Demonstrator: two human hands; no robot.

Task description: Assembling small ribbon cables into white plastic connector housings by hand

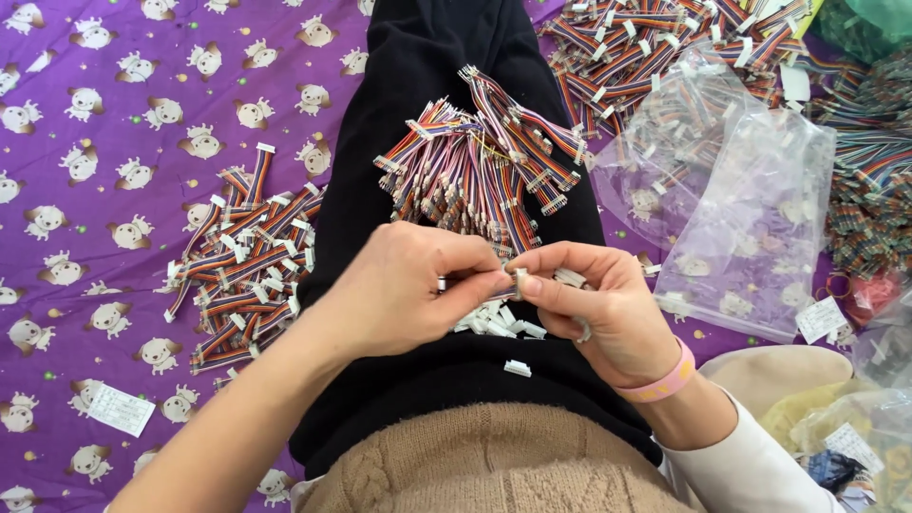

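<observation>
My left hand [404,290] and my right hand [598,304] meet over my lap, fingertips pinched together on a small white plastic connector [513,282] with a short wire end. A heap of rainbow ribbon cables with white plugs [480,166] lies on my black-trousered leg [418,57] just beyond the hands. Several loose white connectors [499,328] rest on the lap under my fingers. My right wrist wears a pink band [665,380].
A second pile of rainbow cables [247,271] lies on the purple animal-print sheet [95,190] to the left. More cables [655,47] sit at top right, beside clear plastic bags [750,218]. A paper label [119,408] lies at lower left.
</observation>
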